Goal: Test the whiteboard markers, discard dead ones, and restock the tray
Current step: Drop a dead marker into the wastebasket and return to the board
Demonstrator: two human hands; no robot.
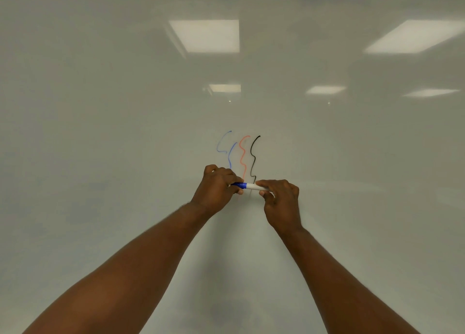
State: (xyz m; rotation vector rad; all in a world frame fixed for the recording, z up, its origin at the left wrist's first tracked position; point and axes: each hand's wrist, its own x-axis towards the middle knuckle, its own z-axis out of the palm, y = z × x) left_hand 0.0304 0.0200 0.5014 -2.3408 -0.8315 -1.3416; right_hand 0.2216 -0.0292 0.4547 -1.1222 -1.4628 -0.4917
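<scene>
1. Two bare forearms reach up from the bottom of the head view, one from each lower corner, and they come close together near the middle.
2. At the end of the left forearm, the left hand [217, 187] is curled into a loose fist. Its fingers [227, 174] are wrapped around the blue cap end of a marker [251, 186].
3. On the other side, the right hand [281, 203] pinches the white end of the same marker. Its fingers [270, 184] are closed on the white body, with the thumb under it.
4. Between the two hands the marker lies almost flat, pointing left and right. Only a short bit of it shows: some blue on the left and some white on the right. You cannot tell if the cap is pushed all the way on.
5. Behind the hands a big whiteboard [125, 132] fills nearly the whole view.
6. Just above the hands, four wavy lines are drawn on the whiteboard. A pale blue squiggle [222, 142] is farthest left. Next comes a darker blue squiggle [231, 155], then an orange-red squiggle [242, 155], then a black squiggle [253, 157] on the right.
7. Higher up, bright square ceiling lights [205, 35] shine back off the glossy whiteboard.
</scene>
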